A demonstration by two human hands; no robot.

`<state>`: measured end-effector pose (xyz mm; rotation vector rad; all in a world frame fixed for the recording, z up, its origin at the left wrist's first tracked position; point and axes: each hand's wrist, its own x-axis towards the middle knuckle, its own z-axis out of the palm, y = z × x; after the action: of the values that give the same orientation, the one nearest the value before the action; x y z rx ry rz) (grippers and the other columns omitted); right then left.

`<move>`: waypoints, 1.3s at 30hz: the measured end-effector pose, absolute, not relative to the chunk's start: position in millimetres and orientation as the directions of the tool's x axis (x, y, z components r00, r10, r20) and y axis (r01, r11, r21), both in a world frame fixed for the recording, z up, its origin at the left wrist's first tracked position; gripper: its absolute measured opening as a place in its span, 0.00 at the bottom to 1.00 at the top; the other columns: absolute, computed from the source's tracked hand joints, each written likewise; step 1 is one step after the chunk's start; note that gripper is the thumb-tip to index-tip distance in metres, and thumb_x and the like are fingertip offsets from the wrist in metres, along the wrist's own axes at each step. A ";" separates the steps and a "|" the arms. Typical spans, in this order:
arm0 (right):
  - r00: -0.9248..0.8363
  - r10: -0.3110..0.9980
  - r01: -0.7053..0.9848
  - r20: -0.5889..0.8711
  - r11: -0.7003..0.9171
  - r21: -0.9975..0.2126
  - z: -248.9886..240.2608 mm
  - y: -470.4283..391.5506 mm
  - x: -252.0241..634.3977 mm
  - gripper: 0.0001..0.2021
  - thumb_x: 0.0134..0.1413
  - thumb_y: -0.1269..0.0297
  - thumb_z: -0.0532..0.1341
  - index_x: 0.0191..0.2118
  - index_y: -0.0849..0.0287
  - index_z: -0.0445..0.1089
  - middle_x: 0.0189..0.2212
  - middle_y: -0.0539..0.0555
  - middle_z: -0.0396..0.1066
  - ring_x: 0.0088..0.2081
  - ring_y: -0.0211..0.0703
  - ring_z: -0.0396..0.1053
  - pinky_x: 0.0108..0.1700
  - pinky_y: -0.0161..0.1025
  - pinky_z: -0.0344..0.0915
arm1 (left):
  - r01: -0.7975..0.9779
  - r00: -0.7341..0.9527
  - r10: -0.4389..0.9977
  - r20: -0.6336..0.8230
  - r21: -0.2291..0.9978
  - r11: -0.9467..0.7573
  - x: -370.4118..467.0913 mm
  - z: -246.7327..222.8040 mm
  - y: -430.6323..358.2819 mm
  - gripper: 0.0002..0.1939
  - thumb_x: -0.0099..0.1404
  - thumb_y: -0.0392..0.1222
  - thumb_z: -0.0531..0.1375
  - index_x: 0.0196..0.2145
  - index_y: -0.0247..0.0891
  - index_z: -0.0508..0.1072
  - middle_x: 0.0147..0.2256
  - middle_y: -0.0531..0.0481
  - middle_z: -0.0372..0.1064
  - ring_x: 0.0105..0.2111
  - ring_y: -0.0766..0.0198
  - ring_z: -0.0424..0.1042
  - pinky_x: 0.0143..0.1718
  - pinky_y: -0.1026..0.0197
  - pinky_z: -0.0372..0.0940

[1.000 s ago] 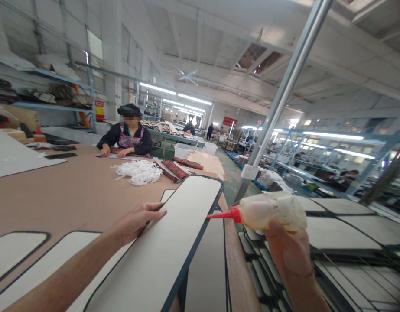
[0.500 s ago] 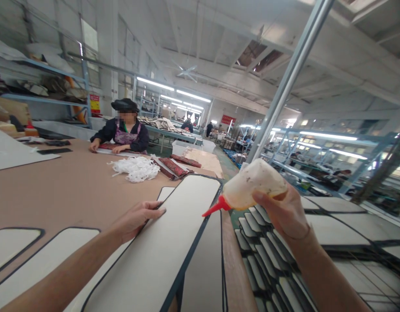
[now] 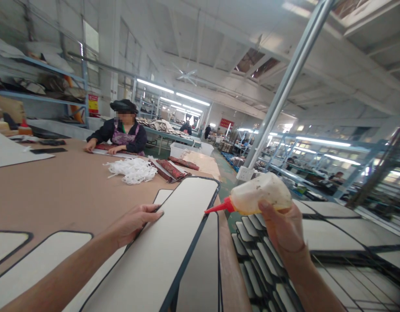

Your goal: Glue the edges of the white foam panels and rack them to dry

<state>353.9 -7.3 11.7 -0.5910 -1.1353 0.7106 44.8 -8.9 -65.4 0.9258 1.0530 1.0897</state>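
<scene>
My left hand (image 3: 138,222) pinches the left edge of a long white panel (image 3: 173,225) with a dark rim, thumb on top and the other fingers partly hidden beneath. In my right hand (image 3: 282,223) is a cloudy squeeze bottle (image 3: 260,193), tilted nearly level. Its red nozzle (image 3: 219,207) points left, with the tip at the panel's right rim near the far end. Yellowish liquid shows along the bottle's lower side. Under the held panel, other dark-rimmed panels are partly visible.
More white panels (image 3: 53,251) lie on the brown table (image 3: 73,186). White cords (image 3: 133,170) and red patterned pieces (image 3: 170,169) are farther back, near a seated person (image 3: 125,130). Stacked panels (image 3: 263,260) stand right of the table, below a metal post (image 3: 284,91).
The bottle has tipped closer to level and shifted slightly right and down with my right hand. My left hand keeps its hold on the panel. The view has shifted slightly.
</scene>
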 end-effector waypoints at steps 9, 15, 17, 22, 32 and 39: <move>0.313 0.760 -0.209 0.569 0.640 -0.740 5.6 -7.3 354.3 0.23 0.25 0.62 0.76 0.34 0.57 0.73 0.28 0.49 0.75 0.30 0.42 0.70 0.33 0.38 0.69 | -0.256 0.121 0.975 -0.189 0.943 0.214 45.8 -63.8 -8.1 0.39 0.39 0.46 0.75 0.49 0.34 0.71 0.35 0.44 0.79 0.30 0.58 0.77 0.27 0.62 0.71; 0.327 0.770 -0.251 0.547 0.629 -0.735 0.1 -9.8 352.5 0.23 0.23 0.64 0.76 0.33 0.58 0.74 0.28 0.49 0.75 0.29 0.42 0.69 0.32 0.38 0.70 | -0.271 0.103 0.978 -0.180 0.941 0.202 45.2 -64.7 -8.2 0.36 0.39 0.45 0.75 0.47 0.34 0.72 0.34 0.44 0.79 0.30 0.59 0.76 0.27 0.63 0.70; 0.319 0.764 -0.256 0.561 0.639 -0.725 -2.5 -11.4 352.4 0.23 0.24 0.64 0.76 0.34 0.58 0.74 0.28 0.50 0.75 0.29 0.42 0.69 0.32 0.37 0.70 | -0.273 0.111 0.978 -0.177 0.941 0.202 45.5 -64.1 -8.6 0.35 0.39 0.45 0.75 0.46 0.34 0.73 0.34 0.44 0.79 0.29 0.58 0.76 0.26 0.63 0.70; 0.271 0.754 -0.260 0.598 0.656 -0.709 -7.2 -15.6 351.9 0.21 0.30 0.65 0.75 0.37 0.57 0.75 0.30 0.51 0.76 0.30 0.42 0.70 0.32 0.37 0.71 | -0.274 0.106 0.978 -0.179 0.940 0.202 46.5 -62.7 -8.4 0.35 0.38 0.46 0.75 0.44 0.34 0.73 0.32 0.44 0.79 0.28 0.59 0.76 0.25 0.64 0.69; 0.250 0.755 -0.274 0.607 0.656 -0.703 -13.4 -22.1 349.2 0.21 0.31 0.66 0.74 0.38 0.55 0.75 0.31 0.53 0.77 0.31 0.47 0.72 0.35 0.44 0.72 | -0.279 0.115 0.978 -0.172 0.940 0.198 46.6 -58.7 -9.1 0.34 0.38 0.46 0.75 0.43 0.34 0.73 0.32 0.44 0.79 0.27 0.60 0.76 0.25 0.64 0.69; 0.200 0.752 -0.303 0.628 0.657 -0.690 -21.2 -25.5 347.0 0.19 0.34 0.65 0.73 0.38 0.54 0.74 0.30 0.50 0.77 0.29 0.44 0.72 0.32 0.40 0.72 | -0.275 0.096 0.980 -0.172 0.942 0.192 47.6 -55.2 -10.7 0.33 0.36 0.46 0.76 0.41 0.33 0.74 0.30 0.44 0.79 0.26 0.59 0.76 0.23 0.65 0.68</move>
<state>347.0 -25.5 -21.2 -0.4686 -1.1473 0.7759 47.6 -10.7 -55.2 0.8997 1.0300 1.1460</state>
